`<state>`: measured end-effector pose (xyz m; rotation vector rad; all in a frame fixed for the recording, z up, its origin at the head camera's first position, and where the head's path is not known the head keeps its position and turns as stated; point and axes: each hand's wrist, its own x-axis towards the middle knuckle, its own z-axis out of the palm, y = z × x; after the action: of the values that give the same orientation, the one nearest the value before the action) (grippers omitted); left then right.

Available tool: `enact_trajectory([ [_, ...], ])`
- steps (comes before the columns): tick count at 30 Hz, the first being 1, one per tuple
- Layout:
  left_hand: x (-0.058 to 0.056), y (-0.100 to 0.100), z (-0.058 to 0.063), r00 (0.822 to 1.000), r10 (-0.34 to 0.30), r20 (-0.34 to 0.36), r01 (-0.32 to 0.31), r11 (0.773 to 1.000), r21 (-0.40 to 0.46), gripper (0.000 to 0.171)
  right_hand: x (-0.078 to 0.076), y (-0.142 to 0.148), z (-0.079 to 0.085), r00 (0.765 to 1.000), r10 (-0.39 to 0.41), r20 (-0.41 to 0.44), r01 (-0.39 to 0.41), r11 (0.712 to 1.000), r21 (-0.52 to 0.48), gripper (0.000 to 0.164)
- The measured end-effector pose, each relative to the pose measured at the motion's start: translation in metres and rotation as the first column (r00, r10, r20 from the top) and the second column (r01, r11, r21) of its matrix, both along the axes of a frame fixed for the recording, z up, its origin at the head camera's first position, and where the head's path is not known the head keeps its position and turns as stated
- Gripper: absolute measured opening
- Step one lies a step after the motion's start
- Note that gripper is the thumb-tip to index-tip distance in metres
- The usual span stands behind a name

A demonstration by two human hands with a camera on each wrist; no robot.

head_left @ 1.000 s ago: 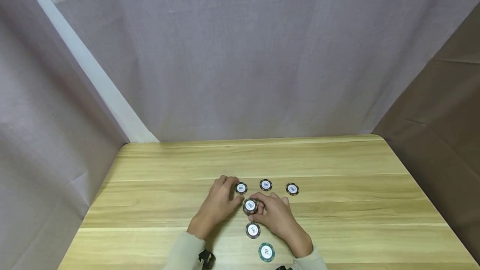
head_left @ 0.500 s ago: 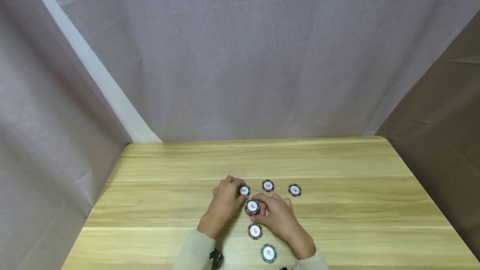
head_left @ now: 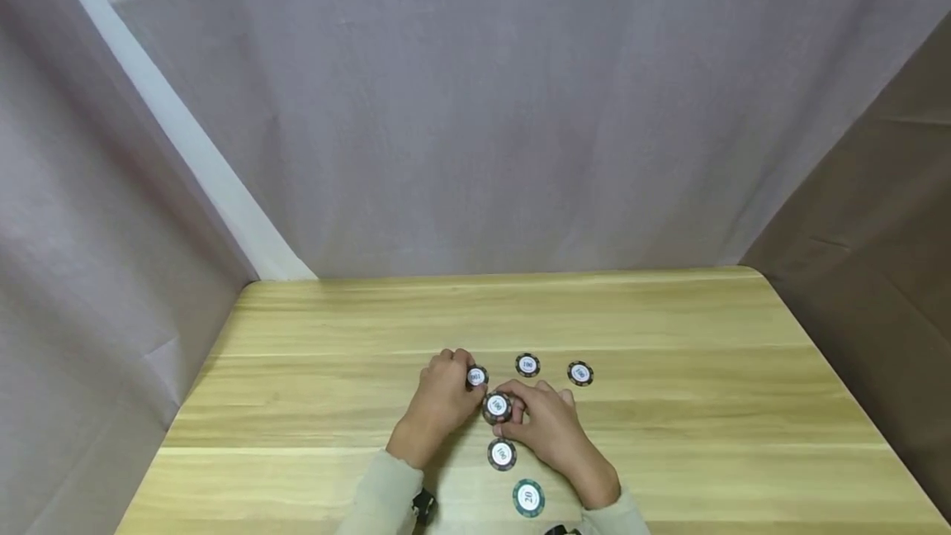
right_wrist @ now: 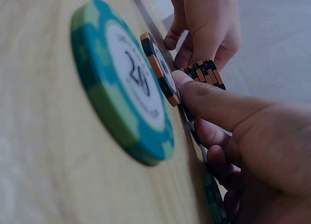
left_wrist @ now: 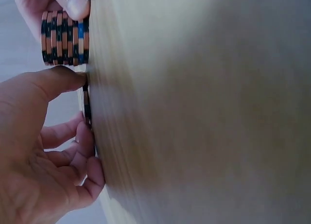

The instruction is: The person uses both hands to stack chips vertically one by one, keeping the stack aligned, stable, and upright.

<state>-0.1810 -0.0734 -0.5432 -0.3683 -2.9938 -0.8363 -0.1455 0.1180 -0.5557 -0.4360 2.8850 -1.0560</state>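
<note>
Pinching the lone 100 chip [head_left: 477, 376] between thumb and fingers: left hand [head_left: 440, 396]. Lone 100 chip sits flat on the bench [head_left: 334, 329]. Right hand [head_left: 548, 426] grips the chip stack [head_left: 496, 407] by its side, stack upright just beside it. Nearer the person: loose 100 chip [head_left: 502, 454], then green 20 chip [head_left: 528, 499]. Two more 100 chips [head_left: 527, 365] lie beyond the right hand, apart
</note>
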Motion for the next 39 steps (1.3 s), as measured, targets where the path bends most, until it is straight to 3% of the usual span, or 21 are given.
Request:
enact_trajectory([
  [6, -0.003, -0.016, -0.003, 0.996, -0.001, -0.093, 0.001, 1.000, 0.000, 0.026, -0.004, -0.006, 0.000, 1.000, 0.011, -0.013, -0.011, 1.000, -0.002, 0.042],
  [14, -0.001, -0.039, 0.003, 0.998, 0.053, -0.032, -0.049, 0.993, 0.109, 0.025, -0.005, -0.008, 0.000, 1.000, 0.026, -0.004, -0.026, 1.000, -0.010, 0.045],
  [23, 0.009, -0.042, 0.009, 0.994, -0.067, -0.089, 0.078, 0.989, 0.126, 0.014, -0.005, -0.006, 0.002, 1.000, 0.018, 0.011, -0.018, 1.000, -0.011, 0.044],
  [31, 0.017, -0.035, 0.016, 0.979, -0.149, -0.139, 0.163, 0.982, 0.098, 0.029, -0.004, -0.004, 0.003, 1.000, 0.008, 0.015, -0.007, 1.000, -0.014, 0.043],
  [39, 0.022, -0.024, 0.023, 0.961, -0.224, -0.162, 0.233, 0.972, 0.038, 0.024, -0.004, -0.005, 0.002, 1.000, 0.007, 0.002, -0.007, 1.000, -0.010, 0.044],
])
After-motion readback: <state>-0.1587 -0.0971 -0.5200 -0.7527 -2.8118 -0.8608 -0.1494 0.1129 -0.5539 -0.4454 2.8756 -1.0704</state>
